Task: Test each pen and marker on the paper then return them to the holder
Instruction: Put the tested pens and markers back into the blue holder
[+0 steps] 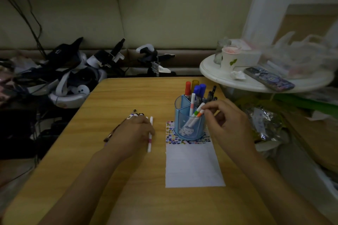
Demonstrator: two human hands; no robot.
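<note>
A blue see-through pen holder [189, 122] stands on the far end of a white paper sheet [193, 166] whose top strip is covered in coloured test dabs. Markers with red, blue and amber caps stick up from its back compartments. My right hand [225, 122] pinches the top of an orange-banded white marker [196, 117] that leans inside the front compartment beside a green-banded one. My left hand [136, 131] rests flat on a row of several pens on the table. One white pen with a pink band [150, 137] lies at its right edge.
The wooden table [128, 188] ends just beyond the holder. A round white side table [237, 78] at the right carries a paper cup, a phone and plastic bags. Headsets, grippers and cables are piled on the floor at the left.
</note>
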